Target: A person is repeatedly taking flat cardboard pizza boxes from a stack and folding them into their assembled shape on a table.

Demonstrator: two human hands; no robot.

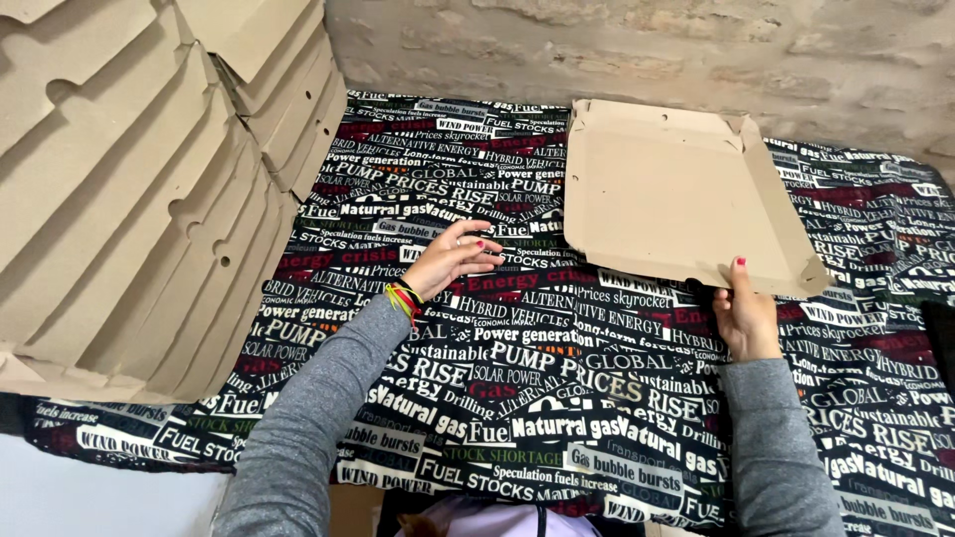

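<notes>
One flat cardboard box blank (676, 194), its edge flaps partly raised, lies on the far right of the cloth, its near right corner lifted off the surface; the right hand (746, 316) grips that near edge, the thumb pressed up against the underside lip and the other fingers curled beneath, clamped on the cardboard; the blank thus spreads away from the fingers toward the far side and to the left; the left hand (450, 259) lies well apart from it, to the left, fingers spread loosely and resting on the printed cloth (517, 398), holding nothing; a bundle of coloured bracelets (404, 299) circles that wrist, and both arms wear grey sleeves; at far left leans one stack of cardboard blanks (139, 199), fanned and overlapping, roughly eight or nine, though the exact count cannot be told; behind everything runs a rough stone wall (637, 50).
</notes>
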